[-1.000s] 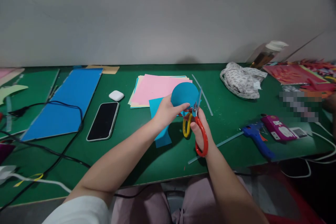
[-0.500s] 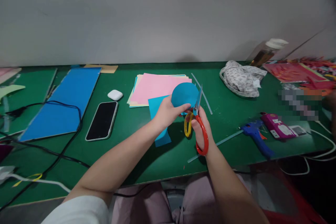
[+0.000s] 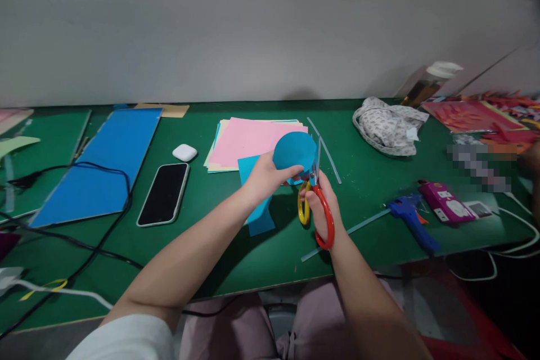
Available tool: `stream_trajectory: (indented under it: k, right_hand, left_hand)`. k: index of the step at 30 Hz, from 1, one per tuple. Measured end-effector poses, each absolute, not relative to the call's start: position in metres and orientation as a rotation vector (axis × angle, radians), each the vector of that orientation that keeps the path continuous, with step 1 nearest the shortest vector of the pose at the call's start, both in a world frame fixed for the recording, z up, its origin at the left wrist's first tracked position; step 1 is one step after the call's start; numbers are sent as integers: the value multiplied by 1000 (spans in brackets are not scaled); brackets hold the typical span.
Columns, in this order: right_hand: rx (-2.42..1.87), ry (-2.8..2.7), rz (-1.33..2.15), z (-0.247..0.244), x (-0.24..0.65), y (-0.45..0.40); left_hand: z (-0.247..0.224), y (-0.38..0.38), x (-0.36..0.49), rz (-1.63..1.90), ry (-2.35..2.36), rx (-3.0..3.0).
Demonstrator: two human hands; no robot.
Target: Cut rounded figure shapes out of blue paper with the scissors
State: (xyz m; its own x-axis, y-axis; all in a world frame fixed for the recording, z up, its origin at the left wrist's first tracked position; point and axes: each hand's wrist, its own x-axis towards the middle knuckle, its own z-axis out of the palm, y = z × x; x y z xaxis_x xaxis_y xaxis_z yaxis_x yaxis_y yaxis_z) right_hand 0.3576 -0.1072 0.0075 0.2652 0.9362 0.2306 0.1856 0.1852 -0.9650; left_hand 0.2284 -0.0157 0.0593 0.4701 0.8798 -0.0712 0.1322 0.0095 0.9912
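Observation:
A round piece of blue paper (image 3: 294, 152) is pinched in my left hand (image 3: 268, 179), with the thumb lying over its lower edge. My right hand (image 3: 324, 211) grips scissors (image 3: 325, 228) with one red and one yellow handle loop. Their blades point up and away at the right edge of the round paper. Beneath my left hand, a blue paper offcut (image 3: 262, 221) lies on the table. Behind the hands is a stack of pink, cream and blue sheets (image 3: 248, 140).
A phone (image 3: 164, 194), a white case (image 3: 184, 152) and a blue board (image 3: 101, 163) are on the left, with black cables. To the right lie a patterned cloth pouch (image 3: 388, 126), a blue glue gun (image 3: 411, 219), a purple packet (image 3: 447, 202) and a bottle (image 3: 426, 87).
The round blue paper and my left hand have shifted slightly left. The scissor blades look closer together, and their yellow loop has moved a little.

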Motion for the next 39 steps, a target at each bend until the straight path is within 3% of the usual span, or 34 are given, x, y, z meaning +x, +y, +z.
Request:
stream_trajectory:
  k: [39]
  right_hand:
    - [-1368,-1167,803,9,359,-107]
  left_hand:
    - [70,6,210,699,959,1613]
